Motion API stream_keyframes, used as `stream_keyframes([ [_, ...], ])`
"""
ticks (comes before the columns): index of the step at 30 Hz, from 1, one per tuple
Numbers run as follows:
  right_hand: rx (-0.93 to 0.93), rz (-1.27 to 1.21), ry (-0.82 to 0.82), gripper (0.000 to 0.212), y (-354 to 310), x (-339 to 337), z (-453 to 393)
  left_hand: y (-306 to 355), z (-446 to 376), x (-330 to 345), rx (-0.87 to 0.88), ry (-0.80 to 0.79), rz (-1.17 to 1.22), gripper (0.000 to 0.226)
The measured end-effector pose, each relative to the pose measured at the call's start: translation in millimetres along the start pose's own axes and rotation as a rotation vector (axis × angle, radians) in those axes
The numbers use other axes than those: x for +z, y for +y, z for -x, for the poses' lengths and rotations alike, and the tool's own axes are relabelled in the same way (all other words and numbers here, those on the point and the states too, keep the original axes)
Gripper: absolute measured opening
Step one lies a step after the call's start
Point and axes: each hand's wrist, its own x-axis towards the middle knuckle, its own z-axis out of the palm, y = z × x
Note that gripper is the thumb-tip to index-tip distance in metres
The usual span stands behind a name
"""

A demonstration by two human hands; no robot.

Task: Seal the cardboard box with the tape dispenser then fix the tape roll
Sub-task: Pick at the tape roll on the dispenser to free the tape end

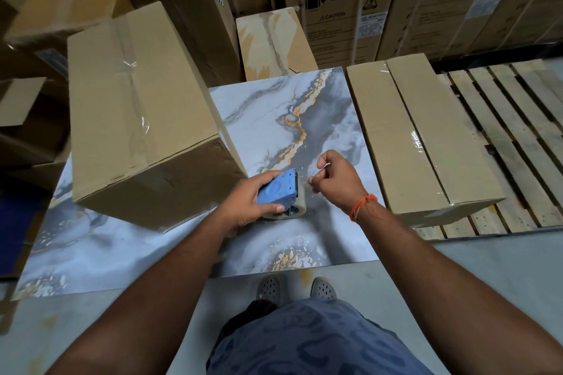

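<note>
Warehouse floor w/ stacked cartons; low marble-print bench (274,119) in the middle. Tape dispenser (277,189), blue, sits low over the bench near its front edge, tape roll (294,211) under it, touching or just above the surface — can't tell. Left hand (253,201) wraps the dispenser, fingers curled round its body. Right hand (335,183) is just beside, to the dispenser's right, fingers pinched together, prob. on a clear tape end, too thin to confirm. Cardboard box (137,119) lies just left, taped seam running away from the person. Right hand is nearer the blade end.
</note>
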Motion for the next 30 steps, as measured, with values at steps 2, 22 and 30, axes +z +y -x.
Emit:
stream_keyframes([
  [2, -0.003, 0.075, 0.004, 0.034, 2, 7, 1, -1, 5, -4, 0.032, 0.02, -0.088, 0.071],
  [22, -0.156, 0.193, 0.078, 0.039, -3, -1, 14, 11, 0, 2, 0.064, 0.026, -0.235, 0.07],
  [30, -0.158, 0.182, 0.101, 0.034, -3, -8, 13, 16, -3, -4, 0.04, -0.014, -0.273, 0.074],
])
